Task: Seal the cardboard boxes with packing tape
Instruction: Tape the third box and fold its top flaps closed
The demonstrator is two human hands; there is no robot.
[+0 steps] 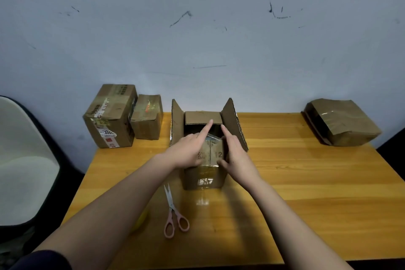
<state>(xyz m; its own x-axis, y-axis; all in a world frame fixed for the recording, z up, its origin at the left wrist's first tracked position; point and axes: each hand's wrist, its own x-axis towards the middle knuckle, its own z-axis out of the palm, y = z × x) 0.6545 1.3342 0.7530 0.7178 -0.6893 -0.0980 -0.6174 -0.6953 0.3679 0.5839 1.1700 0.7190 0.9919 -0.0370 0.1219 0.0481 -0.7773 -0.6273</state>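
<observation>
Box flap: "12"; left box: "300"

1. The room is dim, with a cool, flat cast over the wall.
2. A small glare patch shines on the table near the open box.
3. Soft shadows trail beneath both forearms.
4. Edges bow with wide-angle distortion; overall detail looks soft.
</observation>
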